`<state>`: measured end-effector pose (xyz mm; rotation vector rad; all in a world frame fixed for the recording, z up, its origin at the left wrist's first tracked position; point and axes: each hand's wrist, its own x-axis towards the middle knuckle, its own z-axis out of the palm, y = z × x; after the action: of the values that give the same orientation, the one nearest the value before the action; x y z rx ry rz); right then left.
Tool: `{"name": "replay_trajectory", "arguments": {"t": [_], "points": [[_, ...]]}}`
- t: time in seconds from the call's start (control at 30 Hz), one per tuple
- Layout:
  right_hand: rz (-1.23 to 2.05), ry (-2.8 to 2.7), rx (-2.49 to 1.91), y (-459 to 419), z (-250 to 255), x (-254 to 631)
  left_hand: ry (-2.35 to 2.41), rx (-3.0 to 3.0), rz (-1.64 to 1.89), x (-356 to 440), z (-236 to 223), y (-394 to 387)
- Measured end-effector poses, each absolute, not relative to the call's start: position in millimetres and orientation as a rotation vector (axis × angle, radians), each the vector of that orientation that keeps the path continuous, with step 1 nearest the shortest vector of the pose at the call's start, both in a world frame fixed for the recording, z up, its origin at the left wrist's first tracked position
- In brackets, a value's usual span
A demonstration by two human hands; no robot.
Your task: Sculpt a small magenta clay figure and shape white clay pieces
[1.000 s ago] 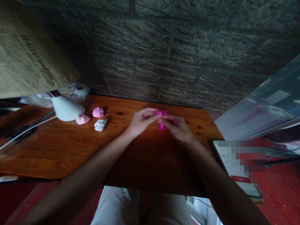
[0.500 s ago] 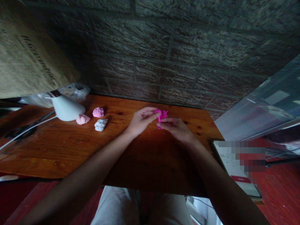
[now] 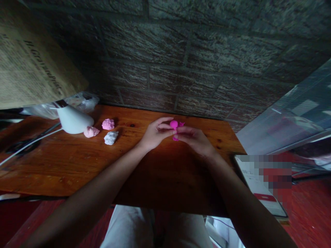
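Both hands meet over the wooden table around a small magenta piece [image 3: 174, 124] with a smooth round end. A pointed bit of the same colour sticks up behind my right fingers, and another bit shows below them. I cannot tell what kind of thing it is, or whether it is one part or more. My left hand [image 3: 154, 133] pinches it from the left at the round end. From the right, my right hand [image 3: 194, 138] grips it between thumb and fingertips, covering its middle.
A pink lump [image 3: 108, 124], a paler pink lump [image 3: 91, 131] and a white lump [image 3: 111, 137] lie left on the wooden table [image 3: 77, 165]. Beside them stands a white lamp base [image 3: 74, 119] under a printed shade [image 3: 38, 65]. A tablet-like device [image 3: 266, 187] is at the right edge.
The magenta piece has turned in my fingers: its curled end now shows as a full round face. My right fingers shifted down, then back up along it. The lumps have stayed put.
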<state>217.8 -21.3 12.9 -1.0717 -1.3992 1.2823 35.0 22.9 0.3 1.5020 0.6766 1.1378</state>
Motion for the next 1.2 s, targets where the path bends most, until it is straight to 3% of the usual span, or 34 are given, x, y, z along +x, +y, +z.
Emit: {"name": "replay_trajectory", "arguments": {"t": [0.33, 0.7, 1.2], "points": [[1.056, -1.412, -1.106, -7.2, 10.5, 246.7, 0.727, 1.552, 1.067, 35.3, -2.7, 21.9], [0.717, -1.435, -1.472, 24.6, -27.4, 277.6, 0.807, 1.572, 1.1, 32.6, -2.5, 25.4], [0.63, -1.57, -1.505, 21.9, -25.8, 276.3, 0.826, 1.577, 1.095, 32.5, -5.1, 27.0]]}}
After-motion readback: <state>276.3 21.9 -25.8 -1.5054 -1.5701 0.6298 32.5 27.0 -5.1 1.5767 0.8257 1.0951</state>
